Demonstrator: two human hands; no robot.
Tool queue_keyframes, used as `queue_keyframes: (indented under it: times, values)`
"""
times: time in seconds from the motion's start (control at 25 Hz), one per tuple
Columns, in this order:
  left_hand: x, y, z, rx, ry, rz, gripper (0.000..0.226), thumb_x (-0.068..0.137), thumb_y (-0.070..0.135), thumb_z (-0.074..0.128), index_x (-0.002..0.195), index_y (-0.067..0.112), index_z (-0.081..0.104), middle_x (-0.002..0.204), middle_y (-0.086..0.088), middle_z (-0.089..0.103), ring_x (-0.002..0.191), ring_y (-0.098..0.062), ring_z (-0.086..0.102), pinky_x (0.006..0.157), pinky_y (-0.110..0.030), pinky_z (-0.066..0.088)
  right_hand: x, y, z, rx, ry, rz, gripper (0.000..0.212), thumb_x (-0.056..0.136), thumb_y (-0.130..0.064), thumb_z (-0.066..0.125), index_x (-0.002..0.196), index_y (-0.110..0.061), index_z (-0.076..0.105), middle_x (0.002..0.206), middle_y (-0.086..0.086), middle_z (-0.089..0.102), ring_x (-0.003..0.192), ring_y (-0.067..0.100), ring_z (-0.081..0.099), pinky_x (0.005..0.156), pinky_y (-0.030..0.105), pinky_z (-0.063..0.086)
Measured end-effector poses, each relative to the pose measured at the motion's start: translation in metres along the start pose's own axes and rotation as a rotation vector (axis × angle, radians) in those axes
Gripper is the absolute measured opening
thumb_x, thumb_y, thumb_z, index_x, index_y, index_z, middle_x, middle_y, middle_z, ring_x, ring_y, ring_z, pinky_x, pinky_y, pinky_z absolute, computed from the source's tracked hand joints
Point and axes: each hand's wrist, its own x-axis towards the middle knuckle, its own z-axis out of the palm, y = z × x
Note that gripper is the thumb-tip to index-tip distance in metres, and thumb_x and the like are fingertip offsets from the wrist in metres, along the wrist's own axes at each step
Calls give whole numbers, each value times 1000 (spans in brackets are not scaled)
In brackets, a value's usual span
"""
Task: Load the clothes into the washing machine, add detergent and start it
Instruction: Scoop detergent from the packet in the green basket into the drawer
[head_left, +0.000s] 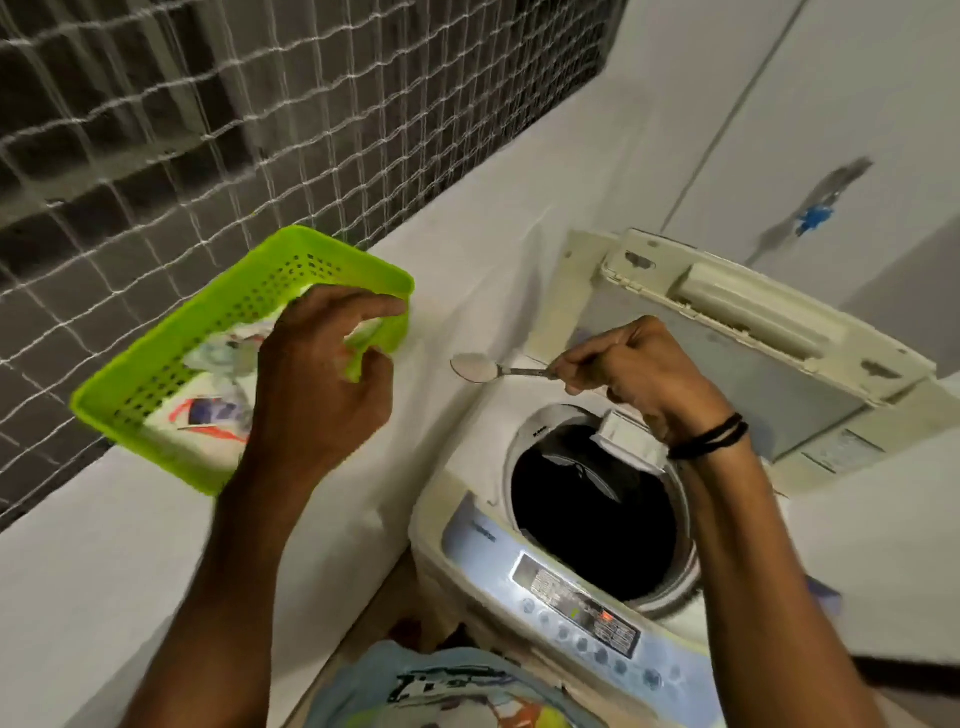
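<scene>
We're doing the detergent step, by the look of it. Our right hand (631, 371) is pinching a spoon (485, 368) by the handle, bowl level w/ pale powder in it, hanging over the ledge (130, 545) between basket (156, 374) and washer (519, 519). Left hand (322, 374) is hovering over the green basket, fingers half-curled, gripping nothing; a packet (213, 410) is lying inside. Lid (753, 332) is standing up, drum (597, 525) open and dark; can't tell if clothes are in. Next we're prob. swinging the spoon right, over the drum or the small white tray (628, 441) at its rim, keeping it level so nothing spills.
</scene>
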Motion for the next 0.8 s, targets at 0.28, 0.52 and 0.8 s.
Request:
queue_keyframes:
  times: [0.28,0.52,0.8]
  values:
    - [-30,41,137,-187,-318,-35,40,76,4,57,111,19,70,110,1,65,94,-14,63,81,-31,55,-4,125,-80,84,285,207,19,72,12,54,68,9,72,61,3,70,45,-5,56,39,9,35]
    - [-74,52,246,-230,-515,-230,39,83,-3,60,116,16,67,113,-2,65,94,-12,63,78,-7,49,37,258,-118,-71,458,387,43,52,-28,57,75,5,72,65,20,66,63,23,65,55,37,50]
    - [-107,47,336,-218,-704,-635,40,86,9,61,124,17,61,114,-1,64,105,-16,62,84,-21,44,69,334,-95,-67,449,526,17,81,-21,69,86,-7,79,95,15,75,94,31,69,76,29,51]
